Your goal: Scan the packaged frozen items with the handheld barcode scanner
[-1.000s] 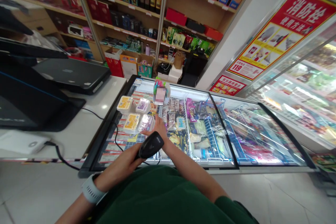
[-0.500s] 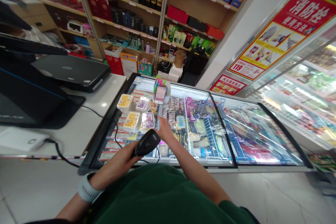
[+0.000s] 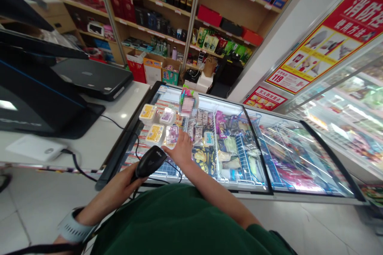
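Evidently, the left hand [image 3: 127,181] has its fingers closed around the handle of a black scanner [image 3: 151,161]. The right hand [image 3: 182,148] has its fingers spread beside the nearer purple-labelled tub [image 3: 171,134], at its four o'clock; contact cannot be told. That tub lies on the glass-topped freezer [image 3: 196,183], with the nearer yellow-labelled tub [image 3: 155,133] at its nine o'clock and another purple-labelled tub [image 3: 167,115] towards twelve.

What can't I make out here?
All in the head view:
- Whether the right hand grips the nearer purple-labelled tub: hidden behind the hand
- Underside of the black scanner: faces away
- Tub's fine print: too small
- Pixelated item: blurred
- Red sign's right end: edge-cut
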Tool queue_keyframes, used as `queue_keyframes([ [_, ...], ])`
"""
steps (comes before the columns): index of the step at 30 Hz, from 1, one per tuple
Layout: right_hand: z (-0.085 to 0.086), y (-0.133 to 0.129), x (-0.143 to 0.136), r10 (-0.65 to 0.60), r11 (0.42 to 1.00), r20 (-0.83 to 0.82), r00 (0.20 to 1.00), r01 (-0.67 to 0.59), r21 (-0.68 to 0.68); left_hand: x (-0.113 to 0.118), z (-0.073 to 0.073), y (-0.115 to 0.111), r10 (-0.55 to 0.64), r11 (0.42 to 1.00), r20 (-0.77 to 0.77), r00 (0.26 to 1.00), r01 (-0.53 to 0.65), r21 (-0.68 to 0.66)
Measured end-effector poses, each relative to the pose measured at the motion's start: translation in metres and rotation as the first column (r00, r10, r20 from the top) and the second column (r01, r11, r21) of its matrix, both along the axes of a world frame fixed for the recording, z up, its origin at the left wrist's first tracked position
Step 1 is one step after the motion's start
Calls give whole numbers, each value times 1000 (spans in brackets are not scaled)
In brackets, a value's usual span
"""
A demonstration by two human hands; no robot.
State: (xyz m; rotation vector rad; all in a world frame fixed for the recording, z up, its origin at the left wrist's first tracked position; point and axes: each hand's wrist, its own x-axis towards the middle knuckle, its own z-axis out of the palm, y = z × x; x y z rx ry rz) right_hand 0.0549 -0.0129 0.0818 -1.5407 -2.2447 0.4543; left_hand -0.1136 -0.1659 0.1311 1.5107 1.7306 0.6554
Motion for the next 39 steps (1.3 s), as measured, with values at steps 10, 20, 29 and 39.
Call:
queue_keyframes([
  [10,-1,2,-10,-16,1000,98,995,15,19,-2,2,-4,23,1000,17,1000,-23,-14],
  [20,1,7,-6,-32,997,41,999,35,-68,-2,-1,-2,7,1000,0,1000,-7,0],
  [29,-9,19,13,-62,997,-154,986,53,-61,0,-3,4,-29,1000,-8,1000,29,-3],
  [39,-2,17,89,-776,514,-596,206,-341,-787,12,7,24,-105,994,26,994,104,16],
])
